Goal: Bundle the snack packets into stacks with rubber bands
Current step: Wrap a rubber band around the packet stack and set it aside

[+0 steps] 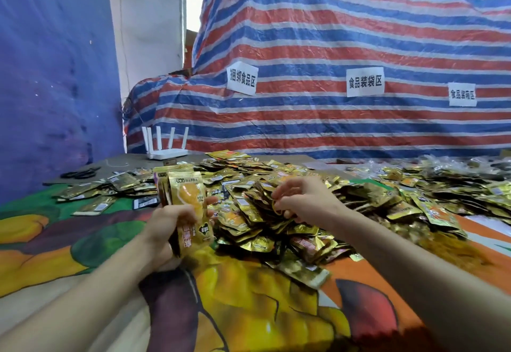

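The left hand is holding one upright stack of gold packets just above the near edge of the desk. Its grip is closing round the stack's lower half, and how many packets are in the stack cannot be counted. The right hand is reaching onto the heap of loose packets, which is spreading across the desk's middle and right, far too many to count. Its fingers are curling down among the top packets, but whether the grip is pinching one cannot be told. At the far left, one pair of black scissors is lying beside one white router with five antennas. Three paper signs are hanging on the striped tarp.
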`<control>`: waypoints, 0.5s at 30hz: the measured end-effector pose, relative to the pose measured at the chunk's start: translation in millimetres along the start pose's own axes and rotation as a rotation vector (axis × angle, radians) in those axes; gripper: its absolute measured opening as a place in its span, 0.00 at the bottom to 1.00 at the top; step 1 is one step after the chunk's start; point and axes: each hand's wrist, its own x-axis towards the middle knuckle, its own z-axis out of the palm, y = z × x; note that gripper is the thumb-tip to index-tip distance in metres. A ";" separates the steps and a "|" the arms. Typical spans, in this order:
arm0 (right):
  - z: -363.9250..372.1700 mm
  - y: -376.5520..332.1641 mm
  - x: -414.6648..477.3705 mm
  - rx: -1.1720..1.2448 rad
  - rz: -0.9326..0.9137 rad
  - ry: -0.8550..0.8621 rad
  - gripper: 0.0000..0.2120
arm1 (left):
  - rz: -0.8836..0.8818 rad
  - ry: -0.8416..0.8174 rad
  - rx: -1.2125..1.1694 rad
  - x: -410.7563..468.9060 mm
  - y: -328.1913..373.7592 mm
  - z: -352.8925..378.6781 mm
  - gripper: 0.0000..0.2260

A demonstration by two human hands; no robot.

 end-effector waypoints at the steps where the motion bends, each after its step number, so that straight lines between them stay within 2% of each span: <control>1: 15.5 -6.5 7.7 0.070 -0.021 -0.020 0.06 | -0.004 -0.003 -0.044 -0.4 2.1 -8.0 0.19; 5: 73.7 -25.2 36.5 0.195 -0.111 -0.086 0.06 | -0.059 -0.010 -0.157 0.9 1.8 -34.6 0.20; 9: 113.0 -28.9 52.1 0.157 -0.236 -0.056 0.08 | -0.077 0.024 -0.103 3.0 -2.9 -40.4 0.23; 12: 128.6 -18.9 54.0 0.192 -0.266 0.020 0.08 | -0.084 0.027 -0.015 4.2 -6.7 -35.8 0.13; 15: 133.2 -9.3 51.6 0.159 -0.268 0.062 0.07 | -0.105 0.046 0.006 7.2 -8.8 -34.5 0.10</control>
